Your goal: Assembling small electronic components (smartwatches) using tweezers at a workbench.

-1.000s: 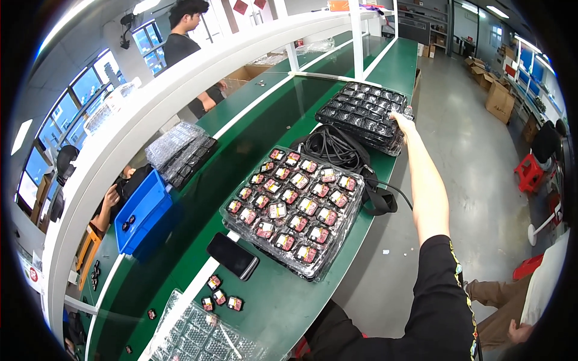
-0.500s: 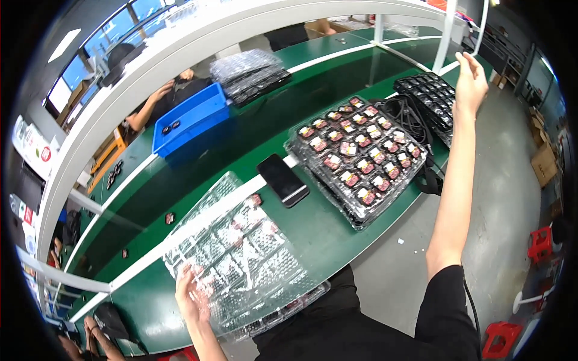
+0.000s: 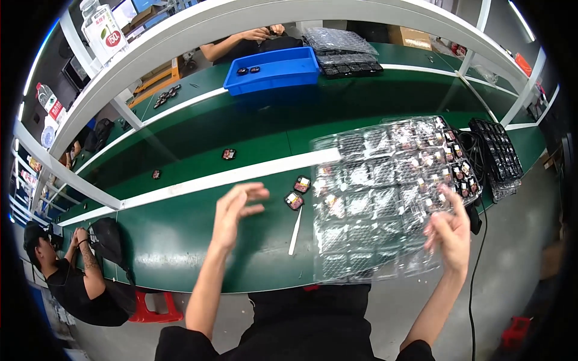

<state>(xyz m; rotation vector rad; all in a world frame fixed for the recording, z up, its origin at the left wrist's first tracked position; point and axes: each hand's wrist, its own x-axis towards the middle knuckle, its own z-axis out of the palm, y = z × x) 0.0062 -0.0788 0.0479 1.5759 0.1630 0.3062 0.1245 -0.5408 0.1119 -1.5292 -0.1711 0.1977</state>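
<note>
My left hand [image 3: 233, 213] is raised over the green bench, fingers apart and holding nothing. At its right lie two small black square parts with coloured faces, one upper [image 3: 302, 184] and one lower [image 3: 294, 200], beside a thin white stick-like tool [image 3: 295, 231]. A clear plastic blister tray [image 3: 346, 237] with rows of pockets stretches across the right of the bench. My right hand [image 3: 450, 237] grips its right edge, some fingertips showing blurred through the plastic. Under the tray's far right part, a tray of similar parts [image 3: 462, 171] shows partly; glare hides much of it.
A blue bin [image 3: 274, 81] with two dark parts stands across the bench, beside stacked trays [image 3: 343, 51]. Black trays [image 3: 497, 144] and cables are at the far right. A white frame beam [image 3: 241, 33] arches overhead. Other people sit left [image 3: 78, 271] and opposite.
The clear tray has gone from the left to the right, over the filled tray. My left hand has let go of it; my right hand has come down to its edge. The black phone has gone from view.
</note>
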